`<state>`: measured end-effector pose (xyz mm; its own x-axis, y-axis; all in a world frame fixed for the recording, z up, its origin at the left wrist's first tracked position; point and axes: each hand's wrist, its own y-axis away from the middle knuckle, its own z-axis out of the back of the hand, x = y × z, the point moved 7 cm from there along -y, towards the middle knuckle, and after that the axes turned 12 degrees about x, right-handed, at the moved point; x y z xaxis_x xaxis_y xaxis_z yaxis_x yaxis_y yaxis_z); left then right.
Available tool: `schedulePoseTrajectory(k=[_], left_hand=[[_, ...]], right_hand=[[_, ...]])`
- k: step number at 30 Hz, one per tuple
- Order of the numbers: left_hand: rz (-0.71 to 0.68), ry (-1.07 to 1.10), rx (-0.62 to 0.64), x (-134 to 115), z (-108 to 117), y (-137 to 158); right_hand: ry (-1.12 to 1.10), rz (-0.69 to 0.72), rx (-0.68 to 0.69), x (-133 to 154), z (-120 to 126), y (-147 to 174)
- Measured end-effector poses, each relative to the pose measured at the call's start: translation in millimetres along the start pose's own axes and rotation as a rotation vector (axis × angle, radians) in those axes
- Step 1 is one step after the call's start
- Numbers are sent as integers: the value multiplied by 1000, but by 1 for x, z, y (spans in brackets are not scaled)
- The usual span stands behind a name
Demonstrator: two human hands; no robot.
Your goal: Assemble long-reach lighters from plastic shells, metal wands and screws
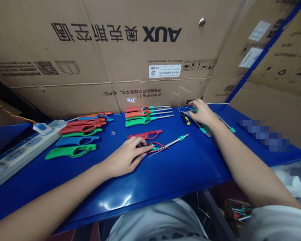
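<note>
My left hand (127,154) is closed at the handle end of an opened red lighter shell (162,146), thumb and fingers on it. Small teal parts show at the fingertips, and a metal lighter tube (177,141) with a teal collar points out to the right. Just behind lies a separate red handle half (147,134). My right hand (203,113) reaches to the back, its fingers curled around a teal plastic part (195,109), partly hidden by them. Beneath it is a pile of metal tubes with teal collars (203,130). A black-and-yellow screwdriver (185,119) lies left of that hand.
Several lighters with metal tubes (140,121) lie in a row at the back. Coloured handle shells (71,151) are lined up at left beside a white power strip (25,149). A cardboard wall (102,70) closes the back of the blue table (175,180).
</note>
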<state>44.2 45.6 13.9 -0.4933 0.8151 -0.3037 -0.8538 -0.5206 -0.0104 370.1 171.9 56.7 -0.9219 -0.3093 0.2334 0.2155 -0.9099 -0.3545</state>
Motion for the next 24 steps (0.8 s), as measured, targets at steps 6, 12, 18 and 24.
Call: schedulePoseTrajectory(k=[6, 12, 18, 24], left_hand=[[28, 50, -44, -12, 15, 1], [190, 280, -336, -13, 41, 10], [157, 473, -248, -8, 21, 9], [165, 628, -355, 3, 15, 14]], right_hand=[[-454, 155, -169, 66, 18, 8], [-856, 487, 319, 194, -16, 49], [-851, 649, 299, 221, -25, 78], [-931, 482, 273, 197, -39, 62]])
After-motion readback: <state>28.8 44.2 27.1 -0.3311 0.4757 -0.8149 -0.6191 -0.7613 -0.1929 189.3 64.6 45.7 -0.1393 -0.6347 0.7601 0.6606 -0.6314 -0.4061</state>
